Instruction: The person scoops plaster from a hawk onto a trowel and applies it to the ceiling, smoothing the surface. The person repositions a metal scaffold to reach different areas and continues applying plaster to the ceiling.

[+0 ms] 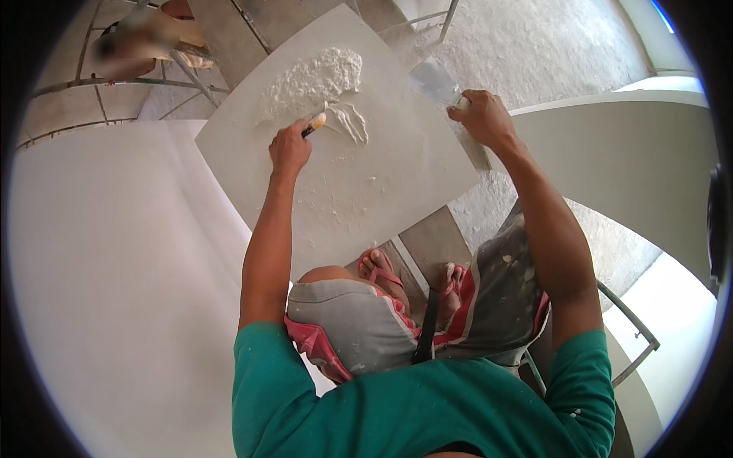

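Note:
My left hand (291, 149) is closed round the black and tan handle of a putty knife (314, 124). Its blade end meets the wet white putty (317, 78) heaped on a pale square board (412, 172). Ridged smears trail from the heap toward the board's middle, and small crumbs dot the nearer part. At the board's right corner my right hand (486, 120) grips a broad flat scraper (435, 81), its wide blade over the board's edge. My fingers cover most of its handle.
I sit above wooden planks (435, 244) with my sandalled feet on them. A white wall (114, 290) rises on the left, a curved panel (618, 145) on the right. Metal scaffold bars (634, 328) stand nearby. Another person (145, 46) is at the upper left; rough floor (527, 49) lies below.

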Action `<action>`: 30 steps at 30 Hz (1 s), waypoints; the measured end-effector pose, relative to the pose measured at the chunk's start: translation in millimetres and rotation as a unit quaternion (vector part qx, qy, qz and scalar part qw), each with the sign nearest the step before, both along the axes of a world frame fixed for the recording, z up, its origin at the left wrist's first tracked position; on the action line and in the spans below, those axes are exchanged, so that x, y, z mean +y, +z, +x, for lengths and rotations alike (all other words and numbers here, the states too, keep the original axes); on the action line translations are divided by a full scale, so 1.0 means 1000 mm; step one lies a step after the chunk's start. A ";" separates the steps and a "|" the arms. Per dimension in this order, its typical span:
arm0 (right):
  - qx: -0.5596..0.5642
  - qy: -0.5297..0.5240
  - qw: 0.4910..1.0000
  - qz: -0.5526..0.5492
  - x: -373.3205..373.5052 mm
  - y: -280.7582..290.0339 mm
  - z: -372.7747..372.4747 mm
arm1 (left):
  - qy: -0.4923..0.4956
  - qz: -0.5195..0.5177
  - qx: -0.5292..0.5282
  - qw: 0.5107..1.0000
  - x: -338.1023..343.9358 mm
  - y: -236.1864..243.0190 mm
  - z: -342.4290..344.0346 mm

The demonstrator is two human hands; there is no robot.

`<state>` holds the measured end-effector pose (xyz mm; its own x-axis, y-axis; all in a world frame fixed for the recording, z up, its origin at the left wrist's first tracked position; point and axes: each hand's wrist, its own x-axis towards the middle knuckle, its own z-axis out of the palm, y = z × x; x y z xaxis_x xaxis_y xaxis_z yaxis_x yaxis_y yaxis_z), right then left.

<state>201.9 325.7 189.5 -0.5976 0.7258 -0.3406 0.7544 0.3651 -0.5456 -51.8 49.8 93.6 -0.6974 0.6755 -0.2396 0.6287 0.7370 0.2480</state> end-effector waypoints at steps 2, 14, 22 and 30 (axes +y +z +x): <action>-0.013 0.019 0.999 -0.022 0.000 0.001 0.001 | -0.053 0.071 0.044 0.995 0.005 -0.010 0.006; -0.024 -0.001 0.999 -0.029 0.006 0.000 0.009 | -0.129 0.077 0.088 0.985 -0.013 -0.035 0.004; -0.017 0.019 1.000 -0.016 0.007 0.003 0.007 | -0.160 0.098 -0.034 0.982 -0.057 -0.030 0.083; -0.016 0.039 0.999 -0.002 0.005 -0.002 0.007 | 0.088 -0.010 0.023 0.996 -0.043 0.019 -0.019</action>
<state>208.8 331.1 187.1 -0.6404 0.6763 -0.3640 0.7412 0.4202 -0.5235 -71.0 6.9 112.2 -0.8148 0.5381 -0.2160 0.5007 0.8408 0.2057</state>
